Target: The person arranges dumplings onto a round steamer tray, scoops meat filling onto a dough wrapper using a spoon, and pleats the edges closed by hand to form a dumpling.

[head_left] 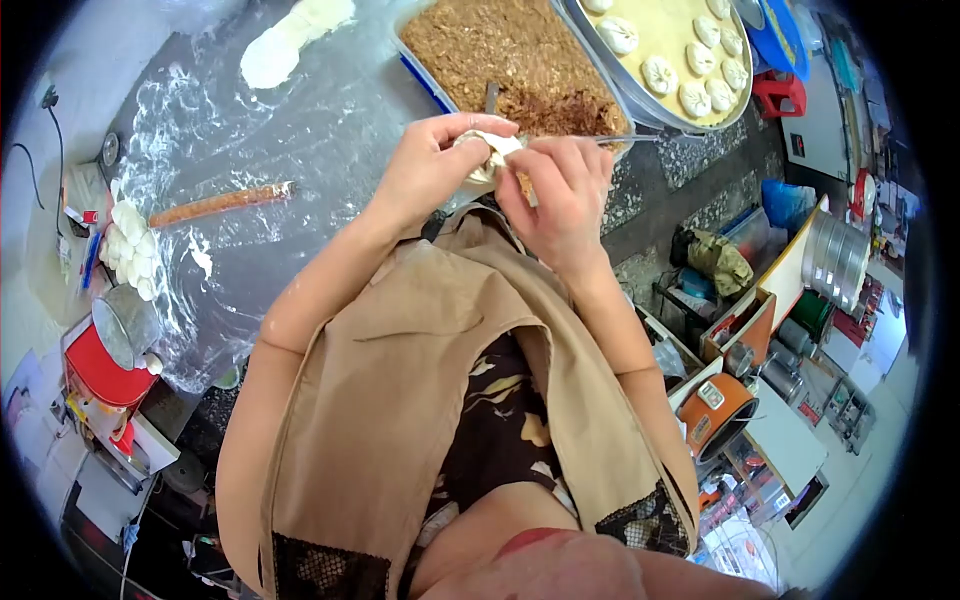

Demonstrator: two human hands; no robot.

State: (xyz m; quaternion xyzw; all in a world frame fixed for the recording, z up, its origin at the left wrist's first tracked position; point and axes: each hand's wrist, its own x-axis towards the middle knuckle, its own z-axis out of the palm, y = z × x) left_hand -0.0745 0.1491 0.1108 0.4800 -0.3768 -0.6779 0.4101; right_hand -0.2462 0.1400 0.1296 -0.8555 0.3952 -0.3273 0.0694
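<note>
A bun of white dough (492,152) with its edge gathered up is between my two hands, in front of my apron. My left hand (428,165) cups it from the left, thumb and fingers closed around it. From the other side, my right hand (562,195) pinches the dough's edge with bent fingers. A thin metal rod (630,138) sticks out to the right beside that hand; whether the hand holds it, I cannot tell. Just beyond my hands is a tub of brown filling (490,45), with a short grey metal piece (491,97) standing in it.
At the top right, a round tray (665,60) bears several pleated buns. A rolling pin (222,204) lies on the floured table (330,130), near a pile of dough wrappers (130,250). Flattened dough (280,45) lies at the far edge. A metal bowl (125,325) stands left.
</note>
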